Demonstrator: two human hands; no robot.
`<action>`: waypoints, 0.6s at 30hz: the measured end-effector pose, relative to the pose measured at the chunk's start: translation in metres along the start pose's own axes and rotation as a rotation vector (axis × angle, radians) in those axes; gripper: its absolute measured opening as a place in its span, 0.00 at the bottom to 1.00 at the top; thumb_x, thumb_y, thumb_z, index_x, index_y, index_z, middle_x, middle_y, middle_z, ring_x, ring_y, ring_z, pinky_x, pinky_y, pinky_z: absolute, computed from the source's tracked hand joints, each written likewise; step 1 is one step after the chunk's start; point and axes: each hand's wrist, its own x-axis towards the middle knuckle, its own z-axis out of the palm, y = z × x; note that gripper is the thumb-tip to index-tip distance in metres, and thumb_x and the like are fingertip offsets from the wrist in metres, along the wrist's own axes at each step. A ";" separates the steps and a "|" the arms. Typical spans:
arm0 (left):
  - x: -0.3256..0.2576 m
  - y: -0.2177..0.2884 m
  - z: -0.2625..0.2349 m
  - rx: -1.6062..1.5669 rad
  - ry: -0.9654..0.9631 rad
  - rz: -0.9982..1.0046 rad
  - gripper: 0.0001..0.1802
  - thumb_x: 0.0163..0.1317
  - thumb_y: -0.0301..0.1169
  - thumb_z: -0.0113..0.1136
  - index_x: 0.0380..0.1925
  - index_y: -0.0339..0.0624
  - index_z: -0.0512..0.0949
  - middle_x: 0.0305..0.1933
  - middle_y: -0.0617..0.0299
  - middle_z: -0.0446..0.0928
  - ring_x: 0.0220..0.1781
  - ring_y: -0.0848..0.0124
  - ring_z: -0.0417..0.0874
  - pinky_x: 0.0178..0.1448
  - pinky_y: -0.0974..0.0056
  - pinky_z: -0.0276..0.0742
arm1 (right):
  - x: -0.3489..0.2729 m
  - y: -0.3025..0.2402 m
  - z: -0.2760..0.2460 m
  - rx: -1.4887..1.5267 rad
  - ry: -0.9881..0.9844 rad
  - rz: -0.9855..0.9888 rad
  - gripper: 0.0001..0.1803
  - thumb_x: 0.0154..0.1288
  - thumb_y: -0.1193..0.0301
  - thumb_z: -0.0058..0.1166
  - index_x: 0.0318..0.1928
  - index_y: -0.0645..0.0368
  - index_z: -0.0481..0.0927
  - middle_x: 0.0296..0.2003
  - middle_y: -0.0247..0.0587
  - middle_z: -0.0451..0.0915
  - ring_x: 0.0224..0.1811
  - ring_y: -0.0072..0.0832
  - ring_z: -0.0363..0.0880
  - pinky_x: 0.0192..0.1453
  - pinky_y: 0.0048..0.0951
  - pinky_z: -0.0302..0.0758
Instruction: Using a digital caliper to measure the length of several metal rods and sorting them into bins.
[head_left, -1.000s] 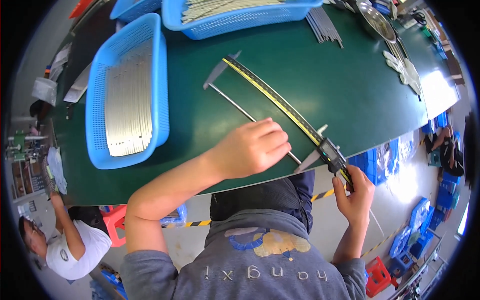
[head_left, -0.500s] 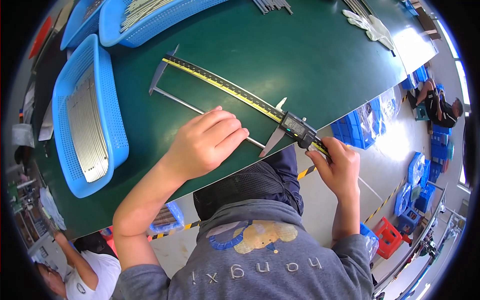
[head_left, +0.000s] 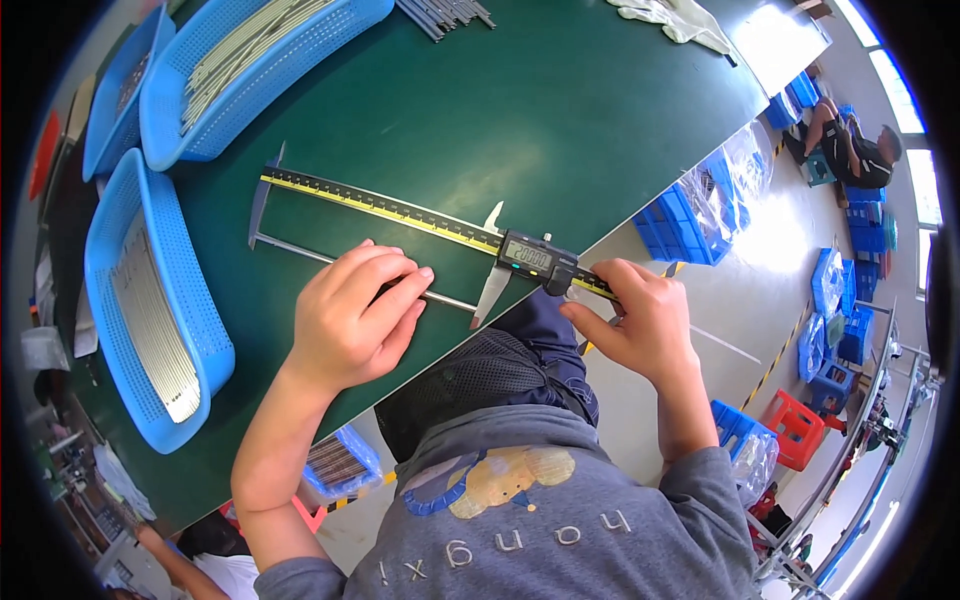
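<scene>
The head view looks down on a dark green table that fills most of the picture, its near edge running slantwise past the person's lap. Three blue mesh baskets sit along its left and far side: the near blue basket holds a flat stack of thin metal rods, and the far blue basket holds more of the same. A third lies at the left rim, partly cut off.

Across the middle of the table lies a long digital caliper, its beam marked with a yellow scale, its fixed jaw at the left end and its sliding head with the small display toward the right. A thin metal rod lies parallel just below the beam, spanning the gap between the two jaws.

The left hand rests flat on the rod, fingers loosely together, pressing it to the table. The right hand is pinched narrow on the beam's right end, just past the slider.

As I judge it, the measuring is well along: the rod sits between the jaws and the display is lit; reading and removing the rod remain.

Dark rods and pale gloves lie at the far edge, well apart. Nothing blocks the caliper.
</scene>
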 end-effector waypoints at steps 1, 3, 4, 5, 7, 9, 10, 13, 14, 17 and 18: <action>0.000 0.000 0.000 -0.004 0.009 -0.005 0.14 0.42 0.23 0.64 0.34 0.41 0.80 0.34 0.61 0.76 0.37 0.62 0.80 0.43 0.59 0.79 | 0.000 0.000 0.000 -0.010 -0.001 -0.006 0.19 0.47 0.59 0.68 0.30 0.58 0.76 0.18 0.36 0.73 0.14 0.29 0.71 0.19 0.27 0.65; 0.000 0.000 0.002 -0.012 0.011 -0.012 0.14 0.42 0.23 0.64 0.34 0.41 0.80 0.34 0.60 0.76 0.37 0.62 0.80 0.43 0.59 0.79 | -0.001 0.001 0.001 -0.015 -0.005 -0.007 0.19 0.46 0.58 0.68 0.30 0.58 0.76 0.17 0.36 0.73 0.14 0.29 0.71 0.19 0.27 0.65; 0.002 -0.001 0.004 -0.020 0.011 -0.013 0.14 0.42 0.23 0.64 0.34 0.41 0.80 0.34 0.60 0.76 0.37 0.61 0.80 0.42 0.59 0.79 | 0.000 0.002 0.000 -0.019 -0.001 0.004 0.19 0.46 0.58 0.68 0.30 0.58 0.76 0.17 0.36 0.73 0.14 0.29 0.70 0.19 0.27 0.64; 0.004 -0.002 0.007 -0.029 0.009 -0.015 0.14 0.42 0.23 0.64 0.34 0.41 0.80 0.34 0.60 0.76 0.37 0.61 0.80 0.42 0.59 0.79 | 0.001 0.004 0.001 -0.022 0.002 0.016 0.20 0.46 0.58 0.68 0.30 0.58 0.76 0.17 0.36 0.72 0.14 0.29 0.70 0.19 0.28 0.64; 0.006 -0.002 0.005 -0.026 0.015 -0.016 0.13 0.42 0.23 0.64 0.33 0.41 0.80 0.34 0.60 0.76 0.37 0.61 0.80 0.42 0.59 0.78 | 0.003 0.004 0.000 -0.022 0.003 0.017 0.20 0.46 0.57 0.68 0.30 0.58 0.76 0.17 0.36 0.72 0.14 0.29 0.70 0.19 0.28 0.64; 0.006 0.003 -0.004 -0.001 0.037 -0.017 0.13 0.42 0.24 0.65 0.32 0.41 0.80 0.34 0.60 0.76 0.38 0.61 0.80 0.41 0.59 0.78 | 0.004 -0.003 -0.007 -0.024 0.016 -0.007 0.20 0.46 0.57 0.68 0.30 0.59 0.76 0.16 0.37 0.72 0.14 0.30 0.70 0.19 0.28 0.64; 0.005 0.001 -0.005 0.009 0.031 -0.012 0.11 0.43 0.25 0.64 0.31 0.41 0.79 0.34 0.61 0.76 0.38 0.62 0.80 0.42 0.60 0.79 | 0.007 -0.004 -0.006 -0.027 -0.010 0.013 0.20 0.48 0.55 0.66 0.29 0.58 0.75 0.18 0.37 0.74 0.17 0.35 0.73 0.21 0.32 0.66; 0.006 -0.001 0.001 0.069 0.012 0.019 0.06 0.47 0.26 0.61 0.29 0.41 0.78 0.35 0.61 0.77 0.37 0.63 0.80 0.44 0.61 0.79 | 0.016 0.003 -0.003 -0.024 0.002 -0.030 0.18 0.49 0.57 0.64 0.28 0.58 0.75 0.18 0.38 0.73 0.17 0.36 0.73 0.20 0.33 0.66; 0.009 -0.001 0.001 0.082 0.024 0.054 0.06 0.48 0.26 0.60 0.29 0.41 0.78 0.35 0.61 0.77 0.37 0.64 0.80 0.44 0.61 0.80 | 0.018 0.005 -0.005 -0.035 0.033 -0.059 0.16 0.48 0.61 0.66 0.29 0.59 0.76 0.16 0.38 0.71 0.14 0.32 0.70 0.19 0.30 0.63; 0.032 0.003 -0.036 0.096 0.147 0.037 0.08 0.46 0.25 0.60 0.30 0.40 0.78 0.36 0.61 0.77 0.33 0.66 0.81 0.36 0.64 0.79 | 0.031 0.008 -0.010 -0.056 0.012 -0.075 0.14 0.48 0.63 0.64 0.27 0.59 0.75 0.14 0.38 0.69 0.14 0.33 0.70 0.19 0.31 0.62; 0.043 0.001 -0.049 0.112 0.228 0.044 0.09 0.45 0.24 0.60 0.30 0.40 0.78 0.36 0.60 0.77 0.31 0.66 0.81 0.32 0.65 0.79 | 0.034 0.007 -0.012 -0.063 0.023 -0.103 0.14 0.48 0.63 0.64 0.27 0.59 0.75 0.14 0.38 0.69 0.14 0.33 0.70 0.19 0.31 0.62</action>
